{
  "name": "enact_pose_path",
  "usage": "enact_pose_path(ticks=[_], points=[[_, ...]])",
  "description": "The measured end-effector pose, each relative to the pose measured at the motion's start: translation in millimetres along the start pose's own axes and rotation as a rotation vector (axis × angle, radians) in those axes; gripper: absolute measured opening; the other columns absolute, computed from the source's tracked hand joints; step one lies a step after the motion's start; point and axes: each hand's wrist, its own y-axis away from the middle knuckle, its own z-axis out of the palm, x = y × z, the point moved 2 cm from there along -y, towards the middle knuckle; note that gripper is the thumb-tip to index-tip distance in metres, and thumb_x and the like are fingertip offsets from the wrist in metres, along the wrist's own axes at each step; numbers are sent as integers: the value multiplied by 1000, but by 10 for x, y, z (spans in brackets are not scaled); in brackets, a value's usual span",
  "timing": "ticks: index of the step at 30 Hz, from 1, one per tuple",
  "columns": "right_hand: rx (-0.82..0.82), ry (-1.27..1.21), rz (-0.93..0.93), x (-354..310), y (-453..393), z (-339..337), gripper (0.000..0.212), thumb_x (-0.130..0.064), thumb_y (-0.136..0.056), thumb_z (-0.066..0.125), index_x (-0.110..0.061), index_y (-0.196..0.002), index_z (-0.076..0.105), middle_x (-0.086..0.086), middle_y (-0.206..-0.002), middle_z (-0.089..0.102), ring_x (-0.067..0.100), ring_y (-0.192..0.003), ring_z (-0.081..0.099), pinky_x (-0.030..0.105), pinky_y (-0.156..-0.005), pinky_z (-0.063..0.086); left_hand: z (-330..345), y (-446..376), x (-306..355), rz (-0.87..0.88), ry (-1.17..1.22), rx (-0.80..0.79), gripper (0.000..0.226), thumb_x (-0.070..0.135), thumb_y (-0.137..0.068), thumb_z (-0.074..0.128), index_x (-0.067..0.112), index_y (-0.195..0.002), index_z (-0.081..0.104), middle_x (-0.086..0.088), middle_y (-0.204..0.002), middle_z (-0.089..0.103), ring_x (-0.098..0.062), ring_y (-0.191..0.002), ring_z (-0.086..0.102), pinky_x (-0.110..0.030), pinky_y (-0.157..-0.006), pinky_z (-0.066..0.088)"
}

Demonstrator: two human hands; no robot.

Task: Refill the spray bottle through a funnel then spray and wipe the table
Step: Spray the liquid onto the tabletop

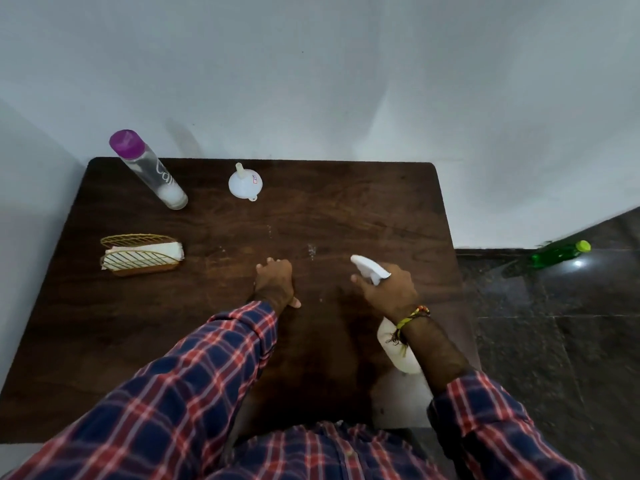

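As fingers (356, 279) curl, spray bottle (369, 270) gripped.

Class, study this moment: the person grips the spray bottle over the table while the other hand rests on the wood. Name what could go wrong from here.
1. The spray bottle in the right hand points towards the left hand resting on the table, so spray may wet it.
2. The napkin holder stands on the left, so mist could dampen the wipes.
3. The funnel sits upturned and may tip during wiping.
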Motion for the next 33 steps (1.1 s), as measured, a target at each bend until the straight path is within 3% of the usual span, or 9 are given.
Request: enact_pose_path(ticks=[5,12,16,19,22,24,28,31,33], points=[[206,-301,-245,-443,-565,-353,27,-33,-78,79,-12,-95,77,6,-87,75,21,-85,71,39,-80,56,-105,-64,124,-57,26,-20,76,25,-70,86,7,-133,47,-19,-146,43,-37,-140,33,-50,-117,27],[181,-675,-294,-924,-1587,-376,20,-23,-74,85,-8,-80,73,3,-71,67,0,-61,59,15,-62,47,-17,-207,90,-125,69,-107,102,24,-71,86,6,-150,24,-20,-161,11,-40,-148,7,-49,-118,22],[119,-673,-337,-1106,-2086,-286,30,-26,-71,85,-4,-88,74,9,-86,73,13,-74,64,17,-69,50,19,-300,35,-136,93,-121,112,25,-69,88,2,-152,16,-19,-161,5,-41,-148,4,-48,-118,25],[117,-663,-375,-1162,-2259,-199,37,-26,-67,87,-5,-90,69,3,-83,65,14,-76,60,21,-71,50,62,-355,2,-141,111,-129,117,26,-67,89,3,-153,12,-18,-162,4,-40,-148,5,-48,-117,27],[291,-560,-300,-1098,-2244,-112,49,-37,-59,88,-15,-93,61,-5,-88,62,15,-82,59,21,-73,50,87,-361,-24,-136,121,-141,120,25,-67,89,4,-154,9,-18,-162,2,-40,-148,3,-48,-118,26],[401,-585,-229,-1023,-2193,-68,49,-36,-57,87,-12,-92,61,-1,-88,64,16,-80,59,25,-72,51,89,-366,-26,-132,126,-149,119,24,-68,88,4,-154,7,-17,-162,1,-39,-149,2,-49,-118,26],[469,-631,-283,-987,-2268,-111,45,-19,-60,87,0,-95,67,10,-92,67,18,-82,60,5,-70,43,94,-383,-35,-132,120,-165,121,26,-69,87,5,-154,4,-16,-162,-1,-38,-149,1,-48,-118,24],[401,-580,-311,-946,-2408,-265,39,-10,-69,79,-3,-105,66,7,-104,69,22,-96,64,28,-81,53,122,-396,-53,-123,114,-165,122,28,-69,87,6,-154,3,-16,-163,-2,-38,-149,0,-47,-119,22],[323,-544,-344,-888,-2501,-366,39,-5,-76,73,-6,-113,61,2,-108,66,18,-99,62,31,-84,52,128,-404,-58,-127,113,-165,122,28,-70,87,6,-154,2,-15,-163,-2,-37,-149,0,-47,-119,22]])
